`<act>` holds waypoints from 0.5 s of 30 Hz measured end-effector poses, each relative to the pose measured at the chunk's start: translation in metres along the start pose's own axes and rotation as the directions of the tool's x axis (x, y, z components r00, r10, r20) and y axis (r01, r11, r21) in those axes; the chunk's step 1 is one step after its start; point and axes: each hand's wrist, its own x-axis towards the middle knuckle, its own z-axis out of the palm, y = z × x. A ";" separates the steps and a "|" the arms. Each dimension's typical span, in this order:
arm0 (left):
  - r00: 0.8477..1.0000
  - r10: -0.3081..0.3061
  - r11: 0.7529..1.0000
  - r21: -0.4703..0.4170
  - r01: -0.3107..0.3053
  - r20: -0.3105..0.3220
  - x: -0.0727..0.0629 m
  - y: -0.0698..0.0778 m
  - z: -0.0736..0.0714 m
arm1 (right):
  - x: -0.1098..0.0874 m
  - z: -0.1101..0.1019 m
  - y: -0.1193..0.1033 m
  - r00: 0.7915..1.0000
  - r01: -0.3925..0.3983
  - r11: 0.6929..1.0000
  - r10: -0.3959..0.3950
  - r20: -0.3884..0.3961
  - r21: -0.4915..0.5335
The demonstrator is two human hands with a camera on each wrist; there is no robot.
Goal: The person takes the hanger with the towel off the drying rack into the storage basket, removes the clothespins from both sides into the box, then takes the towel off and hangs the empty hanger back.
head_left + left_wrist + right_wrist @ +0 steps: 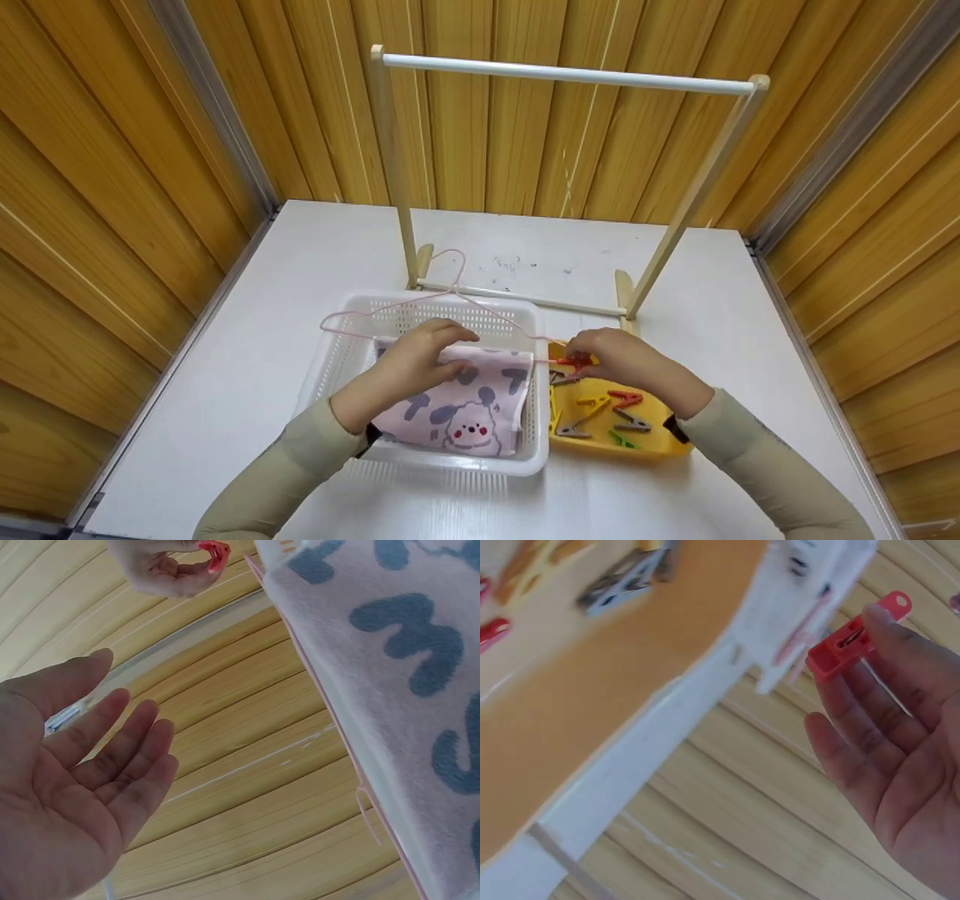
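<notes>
My right hand pinches a red clothespin between thumb and fingers, just right of the folded towel. Above the towel's left part, my left hand has its fingers spread and relaxed; in the left wrist view nothing lies in the palm. The pink towel, with grey-purple patches and an animal face, is folded over the lower bar of a pink wire hanger. Both lie over a white perforated basket, the hanger's hook pointing toward the back.
Right of the basket is a yellow tray with several clothespins in red, yellow, grey and green. Behind them stands a wooden rack with a white top rail on the white table. Wood-panelled walls enclose the table.
</notes>
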 end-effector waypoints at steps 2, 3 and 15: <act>1.000 -0.012 1.000 0.002 0.012 0.027 0.001 -0.008 0.000 | 0.000 0.003 0.008 0.999 -0.018 1.000 0.017 0.049 0.009; 0.999 -0.020 1.000 0.006 0.020 0.039 0.002 -0.012 -0.001 | 0.000 0.004 0.011 0.998 -0.022 1.000 0.021 0.067 0.015; 0.977 -0.154 0.988 0.021 0.153 0.144 0.007 -0.060 0.000 | -0.003 0.006 0.027 0.991 -0.043 0.999 0.044 0.130 -0.012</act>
